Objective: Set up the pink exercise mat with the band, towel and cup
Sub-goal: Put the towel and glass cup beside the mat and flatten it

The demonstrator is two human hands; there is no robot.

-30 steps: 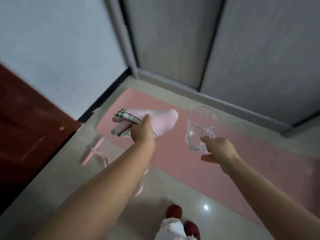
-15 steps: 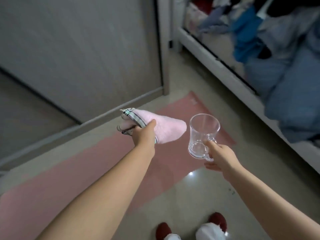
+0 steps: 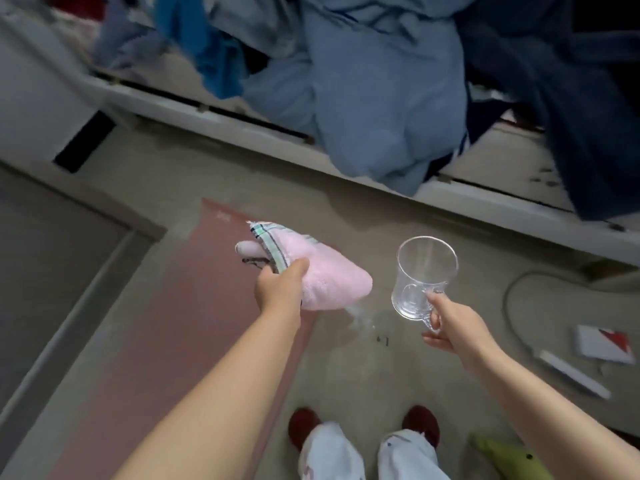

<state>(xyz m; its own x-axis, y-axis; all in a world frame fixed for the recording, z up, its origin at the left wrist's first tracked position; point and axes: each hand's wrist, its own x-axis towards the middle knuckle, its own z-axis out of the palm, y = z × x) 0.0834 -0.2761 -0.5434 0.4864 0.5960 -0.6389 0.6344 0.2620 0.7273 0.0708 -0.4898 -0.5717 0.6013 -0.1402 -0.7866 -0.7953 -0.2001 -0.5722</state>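
The person stands at the end of the pink mat (image 3: 194,341), with both arms held out in front. The left hand (image 3: 280,285) has its fingers curled tight around a soft pink towel (image 3: 329,282). The towel is folded up and has a striped edge on the far side of the hand. It hangs in the air over the right edge of the mat, not touching it.

The right hand (image 3: 450,327) pinches the handle of a clear glass cup (image 3: 420,277). The cup looks empty and stands nearly upright, up in the air over the bare floor (image 3: 346,375), off to the right of the mat. Towel and cup are near each other but apart.

The band cannot be seen anywhere here.

The mat already lies flat on the floor, so this looks like the carrying step: bringing the towel and cup to the mat. Neither one has been put down yet.

Next, the left hand probably needs to go down and lay the towel on the mat just under it. The right hand would need to move left, toward the other hand, so the cup can sit on or beside the mat. The cup is glass, so it should go down gently and stay upright.

Past both hands is a bed (image 3: 242,123) piled with blue bedding (image 3: 381,98).
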